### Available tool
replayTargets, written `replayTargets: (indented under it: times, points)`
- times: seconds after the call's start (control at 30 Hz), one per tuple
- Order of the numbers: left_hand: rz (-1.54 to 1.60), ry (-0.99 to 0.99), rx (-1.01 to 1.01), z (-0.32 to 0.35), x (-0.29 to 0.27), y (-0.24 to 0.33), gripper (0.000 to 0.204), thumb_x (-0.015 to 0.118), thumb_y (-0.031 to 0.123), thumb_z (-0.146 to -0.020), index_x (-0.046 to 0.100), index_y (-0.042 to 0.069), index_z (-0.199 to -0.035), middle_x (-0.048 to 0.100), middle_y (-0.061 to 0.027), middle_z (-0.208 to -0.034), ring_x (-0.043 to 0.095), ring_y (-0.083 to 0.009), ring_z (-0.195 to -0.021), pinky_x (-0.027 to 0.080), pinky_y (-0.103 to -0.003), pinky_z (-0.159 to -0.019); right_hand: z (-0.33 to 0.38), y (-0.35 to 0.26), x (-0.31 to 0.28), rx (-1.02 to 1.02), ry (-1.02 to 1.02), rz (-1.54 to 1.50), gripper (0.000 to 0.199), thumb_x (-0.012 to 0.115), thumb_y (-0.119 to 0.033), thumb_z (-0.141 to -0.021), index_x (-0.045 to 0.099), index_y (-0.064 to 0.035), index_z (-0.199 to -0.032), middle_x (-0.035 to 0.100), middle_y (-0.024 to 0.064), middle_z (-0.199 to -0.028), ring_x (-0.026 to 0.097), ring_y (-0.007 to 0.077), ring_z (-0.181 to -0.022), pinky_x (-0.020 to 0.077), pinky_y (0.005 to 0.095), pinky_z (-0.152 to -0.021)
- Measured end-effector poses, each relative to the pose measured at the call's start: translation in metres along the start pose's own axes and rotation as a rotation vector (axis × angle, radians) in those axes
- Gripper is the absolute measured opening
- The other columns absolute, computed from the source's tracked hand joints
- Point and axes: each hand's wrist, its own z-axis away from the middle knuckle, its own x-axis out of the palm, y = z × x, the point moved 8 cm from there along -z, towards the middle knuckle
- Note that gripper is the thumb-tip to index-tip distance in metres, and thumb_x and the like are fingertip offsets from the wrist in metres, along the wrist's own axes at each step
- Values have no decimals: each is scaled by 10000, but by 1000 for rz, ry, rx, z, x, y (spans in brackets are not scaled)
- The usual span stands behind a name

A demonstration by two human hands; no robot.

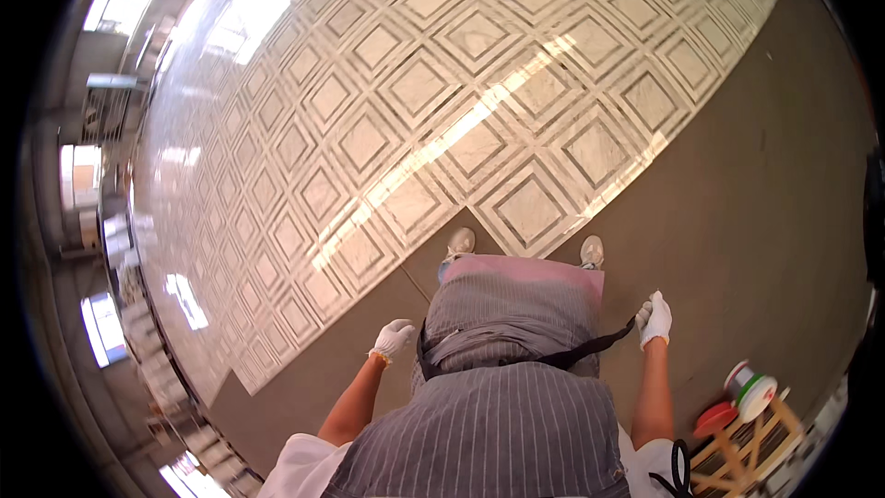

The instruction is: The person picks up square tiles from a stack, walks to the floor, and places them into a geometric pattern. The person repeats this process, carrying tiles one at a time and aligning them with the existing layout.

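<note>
Across the front of my grey striped apron (pixel 516 424) runs a black strap (pixel 590 348). My right hand (pixel 655 318), in a white knit glove, is closed on one end of it and holds it out to the right. At the apron's left edge the strap bends upward. My left hand (pixel 394 337), gloved the same way, is just left of that bend, its fingers curled; whatever may be in them is hidden. A pink cloth panel (pixel 585 281) shows under the apron's lower edge, above my light shoes (pixel 592 250).
Pale patterned tiles (pixel 415 83) cover the floor ahead, with a stepped edge near my feet. Bare grey-brown floor (pixel 737 194) lies to the right. A wooden stand (pixel 751 447) at lower right carries a red item and a spool (pixel 751 390). Stacked goods (pixel 152 360) line the left.
</note>
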Motion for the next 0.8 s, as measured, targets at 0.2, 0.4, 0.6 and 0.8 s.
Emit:
replayTargets:
  times: [0.2,0.4,0.6,0.8]
  points:
    - [-56,118,271,-89,-189,92,211,573,192,-904,597,-4,-978,593,-40,-758,553,-120,-637,462,-267,-575,118,207,77,198,295,-310,268,567,-385,-939,522,-164,-794,484,-49,-668,458,89,-533,401,244,-463]
    - [-348,-52,226,-148,-238,94,286,569,225,-876,641,-36,-967,631,-67,-746,592,-134,-624,481,-278,-577,192,224,147,52,249,-558,286,542,-344,-965,464,-191,-736,412,-78,-640,381,65,-547,342,229,-494]
    - [-566,-179,331,-136,-208,147,298,577,254,-870,642,-27,-944,619,-61,-708,584,-134,-615,475,-293,-580,227,242,209,92,338,-619,283,549,-356,-962,477,-189,-744,415,-74,-655,384,71,-563,353,240,-530]
    - [-528,-176,364,-144,-216,161,301,576,260,-864,640,-31,-912,603,-64,-671,575,-145,-589,476,-302,-571,224,335,189,127,264,-702,236,589,-373,-931,544,-161,-838,515,-52,-744,487,122,-678,428,307,-630]
